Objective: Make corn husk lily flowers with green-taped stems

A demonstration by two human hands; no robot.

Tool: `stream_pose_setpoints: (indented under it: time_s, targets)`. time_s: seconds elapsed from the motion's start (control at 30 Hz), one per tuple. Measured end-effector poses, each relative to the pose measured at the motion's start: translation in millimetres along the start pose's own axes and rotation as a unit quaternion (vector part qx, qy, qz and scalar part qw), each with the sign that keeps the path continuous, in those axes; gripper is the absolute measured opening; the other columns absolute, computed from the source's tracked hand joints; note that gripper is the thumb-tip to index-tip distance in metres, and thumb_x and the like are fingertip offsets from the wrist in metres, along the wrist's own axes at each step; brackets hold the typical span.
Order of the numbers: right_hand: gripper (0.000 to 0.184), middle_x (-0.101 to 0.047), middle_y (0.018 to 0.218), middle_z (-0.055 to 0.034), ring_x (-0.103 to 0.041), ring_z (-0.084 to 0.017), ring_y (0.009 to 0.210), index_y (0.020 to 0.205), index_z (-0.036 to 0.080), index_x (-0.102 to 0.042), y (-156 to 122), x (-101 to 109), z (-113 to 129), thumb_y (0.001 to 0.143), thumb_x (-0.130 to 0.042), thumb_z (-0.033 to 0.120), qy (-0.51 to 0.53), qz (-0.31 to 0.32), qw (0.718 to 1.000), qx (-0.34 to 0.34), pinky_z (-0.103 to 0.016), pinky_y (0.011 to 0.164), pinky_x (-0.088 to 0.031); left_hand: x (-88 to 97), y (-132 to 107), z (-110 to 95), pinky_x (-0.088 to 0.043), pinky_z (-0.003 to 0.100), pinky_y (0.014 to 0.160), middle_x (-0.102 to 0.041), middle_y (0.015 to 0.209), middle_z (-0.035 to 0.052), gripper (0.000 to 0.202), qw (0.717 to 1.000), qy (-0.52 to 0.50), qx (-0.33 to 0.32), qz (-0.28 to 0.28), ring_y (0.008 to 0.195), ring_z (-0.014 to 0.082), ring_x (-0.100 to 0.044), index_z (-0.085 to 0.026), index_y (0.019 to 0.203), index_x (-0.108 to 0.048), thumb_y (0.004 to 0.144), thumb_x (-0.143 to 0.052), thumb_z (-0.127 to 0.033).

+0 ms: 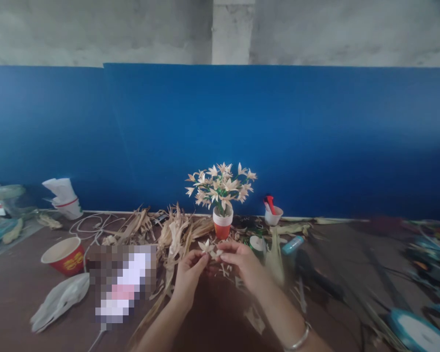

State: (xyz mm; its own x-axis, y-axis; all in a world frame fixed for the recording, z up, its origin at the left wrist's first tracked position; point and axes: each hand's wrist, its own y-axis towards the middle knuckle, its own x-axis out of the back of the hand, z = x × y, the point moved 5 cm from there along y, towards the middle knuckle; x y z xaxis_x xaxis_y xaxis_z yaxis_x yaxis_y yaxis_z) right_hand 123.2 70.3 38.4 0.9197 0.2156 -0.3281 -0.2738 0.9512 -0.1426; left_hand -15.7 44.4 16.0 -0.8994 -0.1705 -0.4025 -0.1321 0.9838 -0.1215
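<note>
My left hand (189, 275) pinches a small cream husk flower (206, 246) between thumb and fingertips, its pointed petals facing up. Close beside it, my right hand (244, 262) has its fingertips closed on a pale husk piece (217, 253). Whether that piece touches the flower I cannot tell. Just beyond both hands stands a red and white pot (222, 231) holding a bunch of similar cream flowers (228, 186) on green stems. Small husk scraps (226, 270) lie on the table under my fingers.
Dry corn husks (174, 234) are heaped left of the pot. Further left are a red paper bowl (64, 255), a plastic bag (60, 300) and a pixelated device with a cable. A white cup (273, 214) with red-handled tools and a ribbon spool (420, 330) are on the right.
</note>
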Motion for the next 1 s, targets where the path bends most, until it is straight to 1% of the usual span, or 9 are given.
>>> stream_pose_setpoints:
  time_s: [0.13, 0.27, 0.33, 0.43, 0.5, 0.57, 0.63, 0.83, 1.0]
  targets:
    - [0.024, -0.066, 0.066, -0.0016, -0.063, -0.015, 0.061, 0.073, 0.014, -0.066, 1, -1, 0, 0.056, -0.075, 0.029, -0.069, -0.025, 0.997, 0.035, -0.029, 0.066, -0.048, -1.3, -1, 0, -0.045, 0.02, 0.048, -0.064, 0.055, -0.0017, 0.031, 1.0, 0.004, 0.003, 0.004, 0.047, 0.0101, -0.057, -0.014, 0.068, -0.061, 0.056, -0.078, -0.037]
    - [0.019, -0.063, 0.064, 0.0001, -0.06, -0.015, 0.058, 0.077, 0.018, -0.062, 2, -5, 0, 0.068, -0.066, 0.034, -0.129, -0.016, 0.987, 0.094, -0.029, 0.059, -0.049, -2.0, -1, 1, -0.045, 0.021, 0.049, -0.064, 0.055, -0.0016, 0.033, 1.0, 0.001, 0.004, 0.006, 0.047, 0.0111, -0.058, -0.015, 0.07, -0.062, 0.055, -0.078, -0.039]
    - [0.014, -0.06, 0.067, 0.0006, -0.058, -0.015, 0.061, 0.078, 0.02, -0.061, 0, -6, 5, 0.073, -0.061, 0.033, -0.185, -0.022, 0.97, 0.155, -0.028, 0.06, -0.048, -1.5, 0, 1, -0.045, 0.021, 0.048, -0.064, 0.055, -0.0023, 0.032, 1.0, 0.001, 0.004, 0.006, 0.046, 0.0106, -0.057, -0.015, 0.07, -0.062, 0.056, -0.078, -0.039]
    - [0.01, -0.058, 0.08, -0.002, -0.056, -0.016, 0.071, 0.074, 0.02, -0.064, -5, -6, 15, 0.073, -0.059, 0.029, -0.291, -0.066, 0.924, 0.241, -0.028, 0.065, -0.045, -0.8, 0, 2, -0.044, 0.02, 0.047, -0.063, 0.053, -0.0029, 0.032, 1.0, 0.001, 0.004, 0.008, 0.044, 0.0102, -0.056, -0.015, 0.07, -0.062, 0.056, -0.078, -0.039]
    - [0.009, -0.059, 0.078, -0.002, -0.054, -0.016, 0.069, 0.073, 0.02, -0.064, -7, -6, 17, 0.073, -0.059, 0.027, -0.31, -0.079, 0.915, 0.244, -0.027, 0.064, -0.044, -0.6, 0, 2, -0.044, 0.02, 0.046, -0.062, 0.052, -0.0023, 0.033, 1.0, 0.009, 0.002, 0.008, 0.044, 0.0109, -0.056, -0.015, 0.07, -0.063, 0.055, -0.078, -0.04]
    - [0.008, -0.06, 0.071, -0.0007, -0.053, -0.015, 0.065, 0.073, 0.019, -0.062, -8, -7, 16, 0.074, -0.057, 0.026, -0.298, -0.07, 0.925, 0.225, -0.027, 0.063, -0.043, -0.8, 0, 1, -0.043, 0.021, 0.045, -0.062, 0.051, -0.0019, 0.033, 1.0, 0.017, 0.001, 0.006, 0.044, 0.0114, -0.056, -0.015, 0.069, -0.063, 0.055, -0.078, -0.04]
    - [0.007, -0.06, 0.068, 0.0, -0.053, -0.015, 0.063, 0.073, 0.019, -0.06, -9, -9, 16, 0.074, -0.056, 0.024, -0.297, -0.061, 0.927, 0.222, -0.026, 0.062, -0.043, -1.6, 0, 1, -0.044, 0.02, 0.046, -0.062, 0.05, -0.0017, 0.031, 1.0, 0.019, 0.001, 0.009, 0.044, 0.0112, -0.056, -0.014, 0.069, -0.063, 0.056, -0.077, -0.039]
    - [0.01, -0.059, 0.074, -0.002, -0.055, -0.015, 0.071, 0.073, 0.019, -0.064, -15, -19, 21, 0.076, -0.055, 0.019, -0.366, -0.033, 0.878, 0.308, -0.025, 0.063, -0.042, -2.9, -1, 2, -0.043, 0.02, 0.046, -0.062, 0.054, -0.0013, 0.028, 1.0, 0.012, 0.0, 0.02, 0.045, 0.0101, -0.055, -0.014, 0.069, -0.063, 0.058, -0.077, -0.036]
    - [0.012, -0.058, 0.077, -0.0026, -0.056, -0.015, 0.075, 0.076, 0.02, -0.064, -15, -19, 21, 0.079, -0.053, 0.018, -0.387, -0.027, 0.863, 0.323, -0.026, 0.068, -0.044, -3.5, -2, 2, -0.044, 0.021, 0.047, -0.063, 0.055, -0.0006, 0.028, 1.0, 0.025, 0.0, 0.019, 0.048, 0.0113, -0.056, -0.014, 0.068, -0.064, 0.057, -0.077, -0.036]
